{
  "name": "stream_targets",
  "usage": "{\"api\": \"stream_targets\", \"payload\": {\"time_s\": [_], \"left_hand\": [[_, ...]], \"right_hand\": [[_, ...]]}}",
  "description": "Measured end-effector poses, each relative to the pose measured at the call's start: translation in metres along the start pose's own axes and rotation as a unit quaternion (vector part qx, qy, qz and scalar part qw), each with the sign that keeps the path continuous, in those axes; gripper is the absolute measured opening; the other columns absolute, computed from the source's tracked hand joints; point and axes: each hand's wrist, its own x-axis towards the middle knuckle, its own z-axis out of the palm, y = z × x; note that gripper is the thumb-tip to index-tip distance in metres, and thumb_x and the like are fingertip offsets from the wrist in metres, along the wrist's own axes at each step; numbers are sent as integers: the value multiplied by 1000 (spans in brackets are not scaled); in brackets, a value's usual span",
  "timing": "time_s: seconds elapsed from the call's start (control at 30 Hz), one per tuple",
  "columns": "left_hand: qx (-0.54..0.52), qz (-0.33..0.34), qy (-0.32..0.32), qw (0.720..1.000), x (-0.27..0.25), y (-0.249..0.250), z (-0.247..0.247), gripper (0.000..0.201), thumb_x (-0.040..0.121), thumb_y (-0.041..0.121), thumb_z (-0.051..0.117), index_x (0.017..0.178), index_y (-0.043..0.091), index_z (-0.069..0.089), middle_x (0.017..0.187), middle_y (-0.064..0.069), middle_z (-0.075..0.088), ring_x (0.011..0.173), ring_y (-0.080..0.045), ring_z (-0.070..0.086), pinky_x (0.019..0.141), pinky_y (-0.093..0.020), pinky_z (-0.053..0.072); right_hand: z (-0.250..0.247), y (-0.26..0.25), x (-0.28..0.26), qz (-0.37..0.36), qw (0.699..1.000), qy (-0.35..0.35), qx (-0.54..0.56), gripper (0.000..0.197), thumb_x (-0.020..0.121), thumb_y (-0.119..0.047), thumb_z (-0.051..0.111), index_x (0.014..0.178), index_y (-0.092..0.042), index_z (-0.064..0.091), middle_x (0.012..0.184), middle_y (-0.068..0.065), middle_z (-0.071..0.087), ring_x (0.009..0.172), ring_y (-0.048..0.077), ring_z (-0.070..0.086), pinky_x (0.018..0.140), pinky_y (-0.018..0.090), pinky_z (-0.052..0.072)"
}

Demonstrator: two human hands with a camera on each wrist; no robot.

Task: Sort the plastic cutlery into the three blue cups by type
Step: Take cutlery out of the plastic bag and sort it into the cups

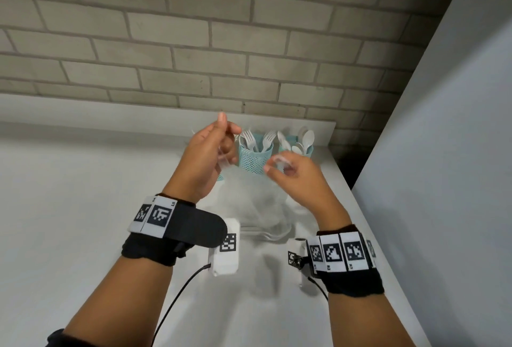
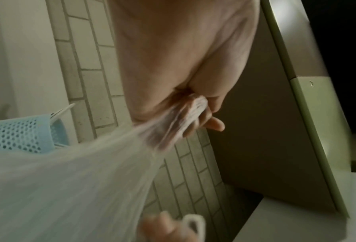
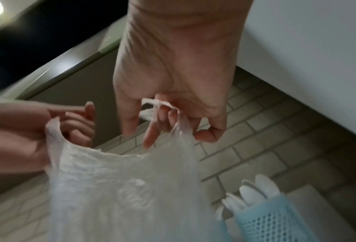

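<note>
At the back of the white surface [image 1: 83, 208], against the brick wall [image 1: 194, 41], one blue mesh cup [image 1: 255, 159] holds forks [image 1: 257, 138], its neighbour [image 1: 307, 150] spoons [image 1: 304, 137]. Nearer, left hand [image 1: 206, 158] and right hand [image 1: 293, 173] each grip a handle of a thin translucent plastic bag [image 1: 260, 202], fingers curled round it, raised above the surface.

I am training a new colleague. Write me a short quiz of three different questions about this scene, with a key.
1. True or false: the left hand and the right hand grip one thin plastic bag.
2. What stands in the middle blue cup? A) forks B) knives C) straws
3. Fill in: the right blue cup holds white ____.

Key: 1 true; 2 A; 3 spoons.
</note>
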Motion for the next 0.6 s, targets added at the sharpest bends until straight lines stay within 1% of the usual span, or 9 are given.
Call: {"api": "stream_targets", "payload": {"time_s": [0.1,0.17,0.23,0.27,0.33,0.37,0.43,0.53,0.6], "left_hand": [[99,4,-48,994,-5,3,-4,50,91,48,34,72,9,60,42,15,25,41,-4,24,54,-28,24],[260,14,-52,964,-6,2,-5,46,97,39,38,77,9,67,51,19,26,50,5,27,57,-32,36],[457,18,-53,888,-4,-6,-7,32,93,39,51,88,15,71,68,18,43,66,3,45,75,-32,46],[546,6,-57,836,-4,-12,-8,29,87,45,58,93,20,70,80,13,55,79,-4,55,80,-30,47],[650,-35,-62,756,-3,-28,-10,41,75,55,67,102,24,67,102,5,64,96,-14,58,84,-29,47],[663,-54,-57,745,-1,-37,-11,44,73,55,69,103,23,67,105,4,64,99,-17,59,83,-29,46],[660,-74,-16,747,0,-47,-13,37,77,46,70,98,15,69,105,-2,67,98,-22,60,78,-26,44],[624,-118,-8,772,2,-59,-19,27,84,32,66,86,5,70,89,-4,68,88,-22,60,71,-23,40],[497,-197,-13,845,5,-65,-26,23,88,28,63,79,7,63,78,-2,58,81,-20,54,67,-23,42]], "right_hand": [[-1,7,-1,30,983,-51,-172,32,78,-45,70,100,-21,70,103,-2,71,96,16,63,84,32,51],[0,8,-1,47,968,-58,-240,36,78,-46,70,102,-20,71,103,-2,71,97,18,62,81,30,48],[3,7,-1,40,968,-37,-245,22,83,-42,66,75,-22,67,74,-3,62,75,17,56,63,26,40],[5,8,0,39,976,-15,-215,31,86,-37,63,60,-24,55,62,-5,51,63,16,48,56,25,33],[9,9,5,70,993,26,-91,37,91,-25,58,57,-19,45,58,-2,44,57,14,43,56,25,33],[9,7,7,111,993,33,-8,29,93,-22,55,65,-16,50,64,1,50,61,16,50,59,26,40],[11,8,8,209,962,20,174,17,96,-20,50,81,-14,55,77,6,58,70,20,62,59,31,53],[14,16,10,286,903,32,318,20,98,-13,45,81,-7,54,80,9,63,62,16,68,61,28,57],[17,24,11,314,857,62,404,20,97,-6,44,78,-5,52,75,10,63,51,11,68,54,26,57]]}}
